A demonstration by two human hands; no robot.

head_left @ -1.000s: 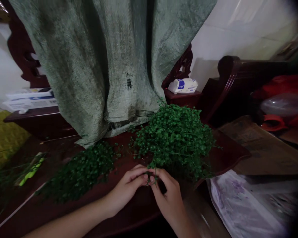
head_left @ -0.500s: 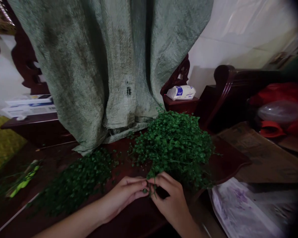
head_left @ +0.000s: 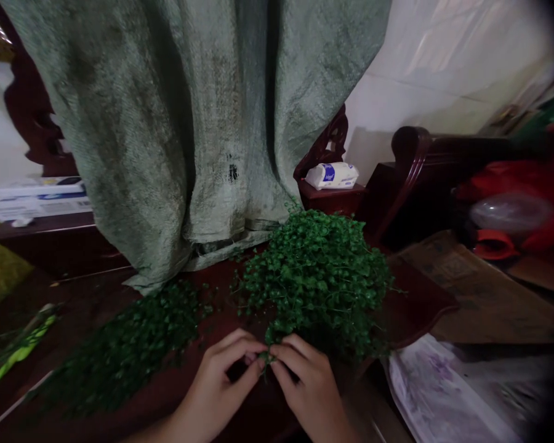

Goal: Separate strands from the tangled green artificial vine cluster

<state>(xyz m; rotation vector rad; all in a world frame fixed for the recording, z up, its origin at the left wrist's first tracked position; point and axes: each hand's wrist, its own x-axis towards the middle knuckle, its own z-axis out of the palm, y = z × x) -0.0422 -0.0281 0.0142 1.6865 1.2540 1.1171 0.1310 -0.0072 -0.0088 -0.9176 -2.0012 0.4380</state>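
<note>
Fingertips of my left hand [head_left: 228, 375] and my right hand [head_left: 307, 378] meet in front of a big heap of leafy green herb [head_left: 314, 271]. Between them is a small green sprig [head_left: 268, 358] with thin stems, pinched by both hands. Its lower end dangles below the fingertips, and the heap's front edge lies just beyond. To the left, a longer, flatter pile of the same small-leaved greens [head_left: 124, 351] spreads over the dark red wooden surface [head_left: 221, 307].
A grey-green woven sack [head_left: 231, 123] hangs behind the heaps. A tissue pack [head_left: 333, 176] sits on a wooden ledge, white boxes [head_left: 41, 200] on another. At right are flattened cardboard [head_left: 471, 289] and a white plastic bag [head_left: 434, 381]; at left, a bright green-yellow item [head_left: 25, 351].
My left hand has turned and curled, its thumb and fingers now arched into a pinch. Both hands still meet at the sprig. The whole view has shifted slightly.
</note>
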